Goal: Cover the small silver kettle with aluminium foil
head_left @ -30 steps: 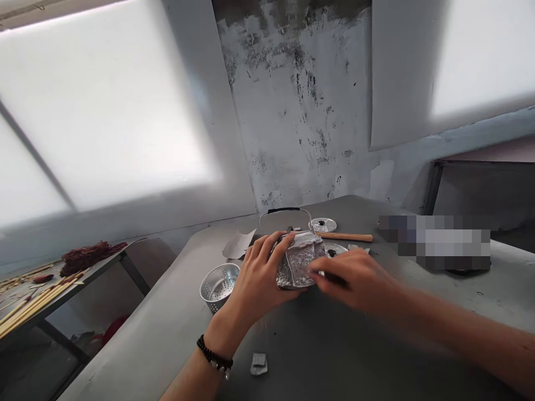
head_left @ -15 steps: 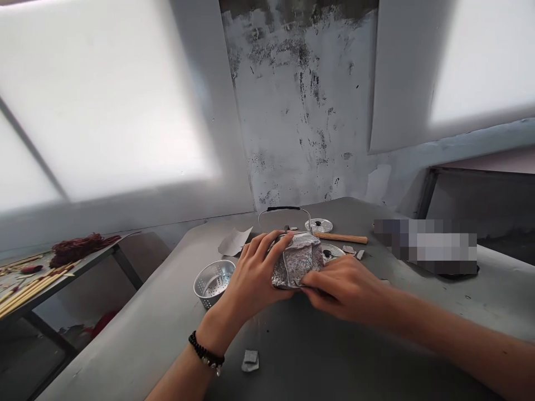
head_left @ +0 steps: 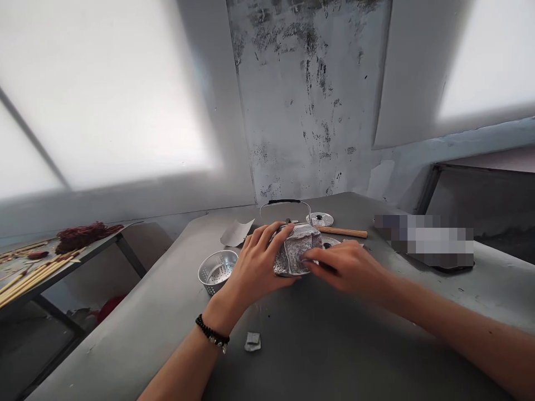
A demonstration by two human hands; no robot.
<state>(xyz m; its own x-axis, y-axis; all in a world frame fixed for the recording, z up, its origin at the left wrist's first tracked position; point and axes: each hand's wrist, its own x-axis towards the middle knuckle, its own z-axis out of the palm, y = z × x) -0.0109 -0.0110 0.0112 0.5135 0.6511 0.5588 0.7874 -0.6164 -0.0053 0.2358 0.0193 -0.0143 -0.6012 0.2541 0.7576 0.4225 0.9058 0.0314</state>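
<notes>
Perforated cup (head_left: 217, 269) just left of left hand (head_left: 258, 262). Left hand grips foil-like block (head_left: 297, 249), held above tabletop (head_left: 326, 345). Right hand (head_left: 307, 257) has fingers curled at block's right side, touching; can't tell if it grips something. Wooden stick (head_left: 343, 231) beyond it.

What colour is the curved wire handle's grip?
The slim grip is black, clearest in the head view.

Workshop-like room, scuffed wall (head_left: 292, 111), grey worktable (head_left: 334, 345), 1 wooden-handled tool (head_left: 343, 231), loose scraps (head_left: 252, 341)
</notes>
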